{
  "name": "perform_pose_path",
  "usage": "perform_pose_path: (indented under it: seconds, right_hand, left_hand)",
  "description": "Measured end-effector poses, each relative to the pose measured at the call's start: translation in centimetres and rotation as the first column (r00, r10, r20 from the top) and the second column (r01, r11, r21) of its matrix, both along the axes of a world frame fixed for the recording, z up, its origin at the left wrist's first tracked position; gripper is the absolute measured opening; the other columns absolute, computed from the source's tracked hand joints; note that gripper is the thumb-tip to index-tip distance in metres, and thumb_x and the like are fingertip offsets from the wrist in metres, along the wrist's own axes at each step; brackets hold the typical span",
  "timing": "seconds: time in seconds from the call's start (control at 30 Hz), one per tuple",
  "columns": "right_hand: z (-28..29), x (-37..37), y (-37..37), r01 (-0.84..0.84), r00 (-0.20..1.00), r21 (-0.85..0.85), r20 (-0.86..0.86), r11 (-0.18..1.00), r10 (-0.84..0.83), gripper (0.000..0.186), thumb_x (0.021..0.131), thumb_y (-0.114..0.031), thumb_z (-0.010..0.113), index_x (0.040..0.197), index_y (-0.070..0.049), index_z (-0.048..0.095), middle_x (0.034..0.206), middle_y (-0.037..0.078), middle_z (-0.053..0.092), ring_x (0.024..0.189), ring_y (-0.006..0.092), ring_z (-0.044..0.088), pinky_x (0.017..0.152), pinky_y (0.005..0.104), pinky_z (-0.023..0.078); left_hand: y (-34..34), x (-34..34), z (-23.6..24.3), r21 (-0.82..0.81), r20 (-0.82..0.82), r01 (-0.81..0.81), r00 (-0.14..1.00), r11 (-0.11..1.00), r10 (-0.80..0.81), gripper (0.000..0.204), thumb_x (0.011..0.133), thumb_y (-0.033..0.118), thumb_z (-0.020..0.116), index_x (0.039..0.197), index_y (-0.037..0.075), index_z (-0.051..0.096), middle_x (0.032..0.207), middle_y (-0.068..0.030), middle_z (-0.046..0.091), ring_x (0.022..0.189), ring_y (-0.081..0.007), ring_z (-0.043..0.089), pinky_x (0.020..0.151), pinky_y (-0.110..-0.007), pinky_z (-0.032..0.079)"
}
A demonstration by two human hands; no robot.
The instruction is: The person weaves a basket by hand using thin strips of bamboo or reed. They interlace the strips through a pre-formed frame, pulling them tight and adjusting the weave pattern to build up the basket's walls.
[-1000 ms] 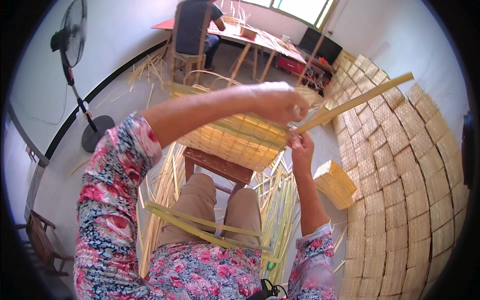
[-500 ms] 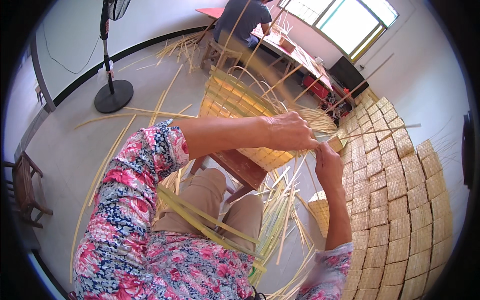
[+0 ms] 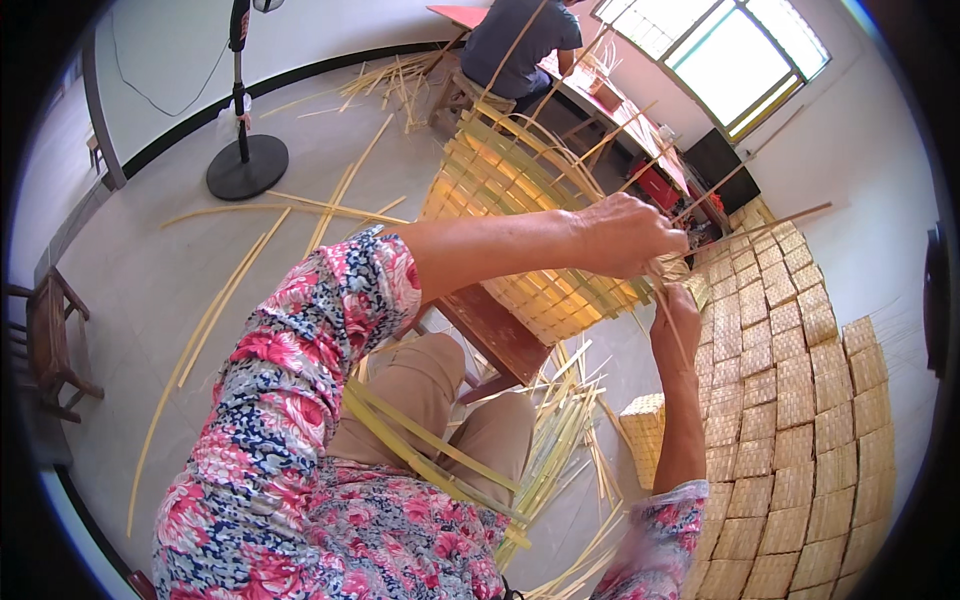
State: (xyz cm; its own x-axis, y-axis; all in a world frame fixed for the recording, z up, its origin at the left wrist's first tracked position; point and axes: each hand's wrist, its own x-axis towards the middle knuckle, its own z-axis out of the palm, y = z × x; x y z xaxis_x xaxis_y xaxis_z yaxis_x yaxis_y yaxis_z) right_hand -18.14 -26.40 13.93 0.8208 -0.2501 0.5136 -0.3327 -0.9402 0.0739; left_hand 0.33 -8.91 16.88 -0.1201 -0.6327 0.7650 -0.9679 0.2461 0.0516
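A partly woven bamboo basket (image 3: 520, 200), with long upright stakes, rests on a wooden stool (image 3: 485, 330) before my knees. My left hand (image 3: 630, 235) reaches across to its right corner, fingers curled at a thin bamboo strip. Just below it, my right hand (image 3: 675, 320) is closed on that strip (image 3: 672, 305) at the corner; its fingertips are partly hidden. Loose yellow-green strips (image 3: 430, 445) lie across my lap.
A co-worker (image 3: 510, 50) sits at a long table (image 3: 625, 125) at the back. A fan stand (image 3: 247, 170) and wooden chair (image 3: 55, 340) are left. Scattered strips (image 3: 560, 420) cover floor around the stool. Stacked woven pieces (image 3: 800, 420) and a small basket (image 3: 645, 435) lie right.
The long strip that pointed up to the right has swung and now runs down past my right hand. The view has turned, and both hands have shifted together at the corner.
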Motion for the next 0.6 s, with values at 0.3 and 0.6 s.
perform_pose_path:
  seconds: [0.3,0.6]
  right_hand:
    - [-2.6,-1.0,-0.1,-0.415,0.796,0.784,0.559,0.462,-0.234,0.015,0.105,-0.018,0.056,0.107,-0.005,0.063,0.103,0.005,0.067,0.092,0.0108,0.064,0.070,0.0290,0.061]
    - [-5.1,1.4,-0.7,-0.721,0.611,0.676,0.723,0.149,-0.322,0.013,0.107,-0.023,0.052,0.111,-0.012,0.056,0.106,0.006,0.067,0.100,0.0184,0.064,0.089,0.0400,0.056]
  left_hand:
    - [3.8,8.6,4.6,-0.805,-0.239,-0.312,0.949,0.505,0.206,0.078,0.068,0.046,0.086,0.122,0.000,0.055,0.110,-0.0161,0.059,0.106,-0.0373,0.056,0.094,-0.049,0.044]
    - [7.8,21.9,-9.9,-0.224,-0.855,-0.471,0.515,0.853,0.060,0.026,0.093,0.013,0.067,0.117,0.002,0.065,0.095,-0.0053,0.070,0.083,-0.0129,0.063,0.076,-0.028,0.051]
